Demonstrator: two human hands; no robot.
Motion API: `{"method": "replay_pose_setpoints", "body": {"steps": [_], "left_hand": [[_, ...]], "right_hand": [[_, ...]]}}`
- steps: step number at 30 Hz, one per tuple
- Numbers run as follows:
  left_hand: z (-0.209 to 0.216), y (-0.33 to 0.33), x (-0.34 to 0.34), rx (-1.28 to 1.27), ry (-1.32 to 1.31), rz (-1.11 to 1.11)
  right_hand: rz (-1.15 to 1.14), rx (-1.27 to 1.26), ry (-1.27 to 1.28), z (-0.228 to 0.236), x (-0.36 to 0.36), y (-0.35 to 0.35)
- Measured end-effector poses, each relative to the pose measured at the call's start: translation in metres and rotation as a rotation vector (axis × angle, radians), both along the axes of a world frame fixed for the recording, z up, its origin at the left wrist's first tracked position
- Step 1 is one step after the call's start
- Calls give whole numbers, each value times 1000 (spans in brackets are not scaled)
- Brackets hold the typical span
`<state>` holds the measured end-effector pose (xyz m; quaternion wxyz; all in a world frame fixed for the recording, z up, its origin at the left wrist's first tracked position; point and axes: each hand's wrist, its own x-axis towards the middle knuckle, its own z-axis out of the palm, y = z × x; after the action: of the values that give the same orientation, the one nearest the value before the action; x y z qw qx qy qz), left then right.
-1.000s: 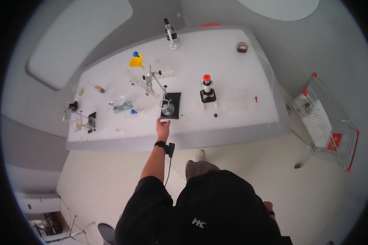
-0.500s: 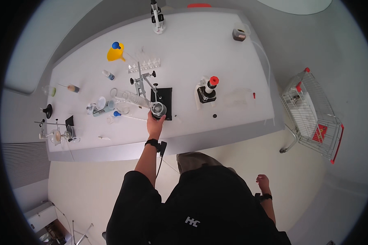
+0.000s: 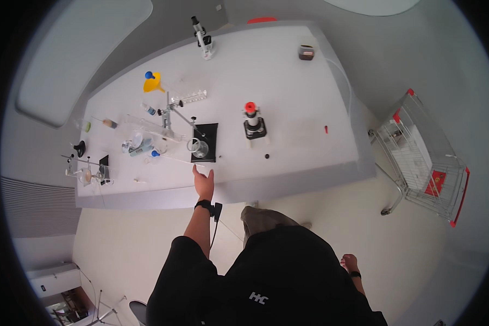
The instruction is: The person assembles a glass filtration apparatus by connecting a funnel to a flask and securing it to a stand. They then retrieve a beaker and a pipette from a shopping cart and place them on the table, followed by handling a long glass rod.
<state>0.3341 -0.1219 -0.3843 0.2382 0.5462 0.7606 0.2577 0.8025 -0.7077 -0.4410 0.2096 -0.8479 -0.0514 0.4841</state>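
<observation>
My left hand (image 3: 204, 182) is open at the table's near edge, thumb and fingers apart, with nothing in it. Just beyond its fingertips a clear glass beaker (image 3: 200, 149) stands on the black base (image 3: 210, 142) of a metal clamp stand (image 3: 167, 114). A long glass cylinder (image 3: 146, 126) lies to the left of the stand's rod. Near my left hand is a thin glass pipette with a blue bulb (image 3: 155, 154). Low at my right side hangs my right hand (image 3: 350, 263), fingers curled in, with nothing visible in them.
A small microscope (image 3: 254, 126) stands right of the beaker, another (image 3: 202, 41) at the far edge. Farther left are a yellow funnel (image 3: 152, 83), a test tube rack (image 3: 190, 98) and a second clamp stand with glassware (image 3: 87, 173). A shopping cart (image 3: 418, 157) stands right of the table (image 3: 288, 70).
My left hand has let go of the beaker and drawn back toward me. The beaker now stands on the black base. My right hand still hangs at my side.
</observation>
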Motion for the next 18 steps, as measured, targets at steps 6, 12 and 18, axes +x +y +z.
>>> {"method": "replay_pose_setpoints", "body": {"steps": [6, 12, 18], "left_hand": [[-9, -105, 79, 20, 43, 61], [-35, -171, 175, -1, 161, -269], [-38, -189, 257, 41, 441, -427]], "right_hand": [[37, -27, 71, -20, 60, -95], [-81, -128, 135, -10, 111, -162], [-175, -106, 55, 18, 133, -167]]}}
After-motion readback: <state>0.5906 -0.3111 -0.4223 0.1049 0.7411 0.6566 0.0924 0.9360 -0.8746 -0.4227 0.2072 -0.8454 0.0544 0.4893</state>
